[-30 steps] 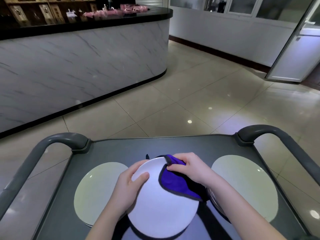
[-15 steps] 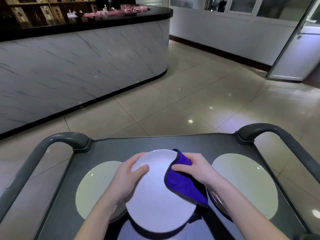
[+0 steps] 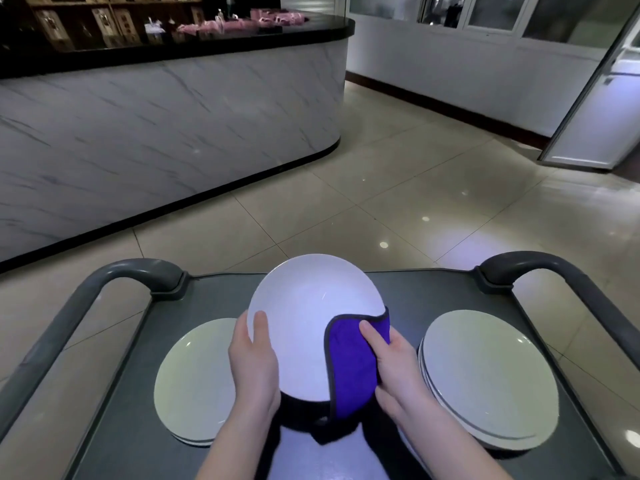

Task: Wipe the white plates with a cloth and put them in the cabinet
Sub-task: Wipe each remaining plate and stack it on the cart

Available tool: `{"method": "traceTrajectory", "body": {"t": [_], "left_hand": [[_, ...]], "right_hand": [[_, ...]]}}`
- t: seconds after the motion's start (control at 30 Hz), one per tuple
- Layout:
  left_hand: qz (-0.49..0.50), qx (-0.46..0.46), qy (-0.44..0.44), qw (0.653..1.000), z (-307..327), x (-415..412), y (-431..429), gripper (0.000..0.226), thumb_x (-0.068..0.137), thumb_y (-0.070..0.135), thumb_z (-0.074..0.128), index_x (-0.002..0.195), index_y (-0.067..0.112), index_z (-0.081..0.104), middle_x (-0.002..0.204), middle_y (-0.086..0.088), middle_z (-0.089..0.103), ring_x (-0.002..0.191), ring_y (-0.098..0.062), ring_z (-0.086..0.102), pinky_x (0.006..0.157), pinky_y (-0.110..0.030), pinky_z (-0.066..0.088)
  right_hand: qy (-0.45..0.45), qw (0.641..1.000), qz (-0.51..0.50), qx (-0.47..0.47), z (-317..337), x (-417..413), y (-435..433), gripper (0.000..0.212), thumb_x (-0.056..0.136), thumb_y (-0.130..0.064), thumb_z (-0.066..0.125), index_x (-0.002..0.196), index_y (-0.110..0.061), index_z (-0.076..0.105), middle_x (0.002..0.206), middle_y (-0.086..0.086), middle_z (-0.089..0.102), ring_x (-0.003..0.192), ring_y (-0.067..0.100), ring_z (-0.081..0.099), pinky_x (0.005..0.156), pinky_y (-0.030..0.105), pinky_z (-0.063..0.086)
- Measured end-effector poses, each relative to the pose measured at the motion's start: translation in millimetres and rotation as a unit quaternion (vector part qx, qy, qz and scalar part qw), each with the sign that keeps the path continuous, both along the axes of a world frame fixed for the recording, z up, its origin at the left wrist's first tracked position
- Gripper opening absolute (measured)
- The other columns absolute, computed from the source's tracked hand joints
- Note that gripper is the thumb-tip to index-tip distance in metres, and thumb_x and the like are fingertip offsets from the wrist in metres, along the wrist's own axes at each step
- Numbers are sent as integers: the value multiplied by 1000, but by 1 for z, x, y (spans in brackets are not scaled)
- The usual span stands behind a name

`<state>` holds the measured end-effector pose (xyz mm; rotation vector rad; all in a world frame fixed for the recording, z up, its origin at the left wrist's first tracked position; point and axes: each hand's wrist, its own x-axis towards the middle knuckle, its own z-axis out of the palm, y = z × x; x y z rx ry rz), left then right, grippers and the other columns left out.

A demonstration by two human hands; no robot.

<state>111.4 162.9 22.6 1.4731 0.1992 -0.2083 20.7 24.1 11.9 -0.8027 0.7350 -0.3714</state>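
I hold a round white plate (image 3: 311, 313) tilted up above the grey cart top (image 3: 221, 299). My left hand (image 3: 254, 362) grips its left rim, thumb on the face. My right hand (image 3: 394, 365) presses a purple cloth (image 3: 349, 368) with a dark border against the plate's lower right edge; the cloth wraps round behind the plate. A stack of white plates (image 3: 195, 382) lies on the cart to the left. Another stack of white plates (image 3: 485, 382) lies to the right. No cabinet is in sight.
The cart has curved grey handles at the far left (image 3: 114, 271) and far right (image 3: 540, 265). Beyond it lies tiled floor (image 3: 398, 188), a marble-fronted counter (image 3: 156, 126) with a black top at the left, and an open door (image 3: 595, 109) at the right.
The plate has been lifted and tilted up toward me. The cloth has slid from the plate's upper right to its lower right edge. My left hand now grips lower on the rim.
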Motion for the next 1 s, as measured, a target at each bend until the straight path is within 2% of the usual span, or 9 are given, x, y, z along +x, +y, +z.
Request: {"method": "traceTrajectory", "body": {"t": [0.1, 0.2, 0.3, 0.4, 0.53, 0.63, 0.77, 0.87, 1.0], "left_hand": [[-47, 32, -30, 998, 3, 7, 9, 24, 107, 29, 45, 123, 27, 64, 111, 15, 72, 105, -9, 68, 92, -31, 55], [-125, 74, -112, 983, 10, 15, 20, 23, 106, 24, 46, 102, 37, 65, 92, 28, 73, 85, 10, 67, 64, -5, 47], [-247, 149, -177, 941, 15, 25, 25, 25, 104, 20, 52, 99, 37, 70, 95, 22, 75, 85, 5, 68, 66, -10, 47], [-310, 169, -200, 914, 14, 23, 25, 30, 104, 18, 55, 95, 41, 72, 96, 17, 76, 86, 2, 68, 70, -11, 48], [-241, 127, -186, 944, 10, 20, 29, 28, 105, 17, 52, 97, 34, 73, 97, 16, 76, 87, 2, 68, 69, -9, 48], [-136, 69, -117, 981, 7, 16, 27, 27, 105, 20, 49, 97, 31, 72, 94, 17, 76, 81, 4, 69, 61, -7, 48], [-53, 4, -12, 998, 7, 15, 24, 24, 106, 27, 47, 99, 31, 70, 92, 16, 76, 82, -4, 72, 64, -22, 55], [-87, 50, -54, 993, 10, 20, 27, 25, 106, 28, 45, 99, 35, 69, 94, 19, 75, 86, -4, 71, 72, -26, 53], [-214, 116, -131, 961, 17, 33, 33, 25, 105, 27, 48, 102, 35, 71, 97, 17, 76, 86, -2, 70, 68, -23, 51]], "right_hand": [[19, 998, 50, -43, 7, 0, -13, 16, 92, -9, 66, 104, -2, 71, 100, 17, 75, 86, 26, 73, 70, 33, 59], [47, 979, 112, -163, 24, 8, -34, 12, 89, -12, 70, 95, -3, 72, 91, 13, 76, 76, 22, 69, 68, 29, 55], [106, 904, 230, -346, 46, 17, -50, 23, 85, -26, 74, 71, -10, 65, 67, -1, 64, 59, 14, 56, 53, 23, 40], [135, 839, 311, -426, 52, 23, -44, 32, 83, -36, 74, 75, -7, 63, 63, -2, 58, 56, 12, 50, 54, 25, 35], [98, 892, 239, -372, 43, 18, -38, 33, 87, -30, 72, 76, 0, 60, 65, 5, 56, 60, 16, 48, 55, 28, 33], [50, 964, 150, -215, 28, 6, -31, 15, 89, -17, 70, 86, -2, 70, 84, 12, 73, 73, 22, 63, 67, 31, 50], [5, 990, 135, -41, 6, -10, -7, 16, 90, -7, 65, 103, -1, 72, 105, 20, 73, 88, 26, 72, 72, 33, 58], [36, 985, 157, -56, 10, -8, -17, 16, 89, -3, 66, 102, 5, 69, 100, 22, 74, 81, 26, 73, 67, 31, 58], [69, 955, 204, -206, 31, 5, -42, 13, 86, -9, 72, 91, 3, 70, 89, 16, 75, 73, 23, 69, 65, 29, 55]]}}
